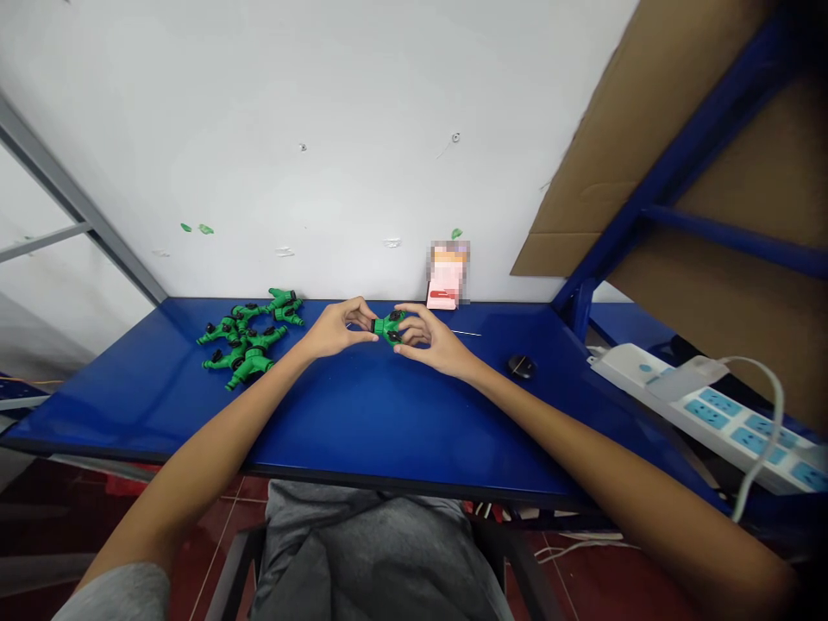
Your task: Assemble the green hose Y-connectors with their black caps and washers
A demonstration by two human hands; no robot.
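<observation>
A green Y-shaped hose splitter (386,327) with black valve levers is held between my two hands, near the back of the blue table. My left hand (336,328) pinches its black collar end between thumb and fingers. From the other side, my right hand (432,340) has its fingers curled round the two branches, covering part of them. Several more green hose splitters (257,360) with black parts lie in a loose pile left of my left hand. A thin needle-like rod (467,334) lies on the table behind my right hand.
The blue table (362,414) meets a white wall at the back. A pixelated pink item (445,280) leans there. Right of my right forearm are a small black round object (521,366) and a white power strip (653,373) with a cable. Cardboard (575,207) and blue framing stand at right.
</observation>
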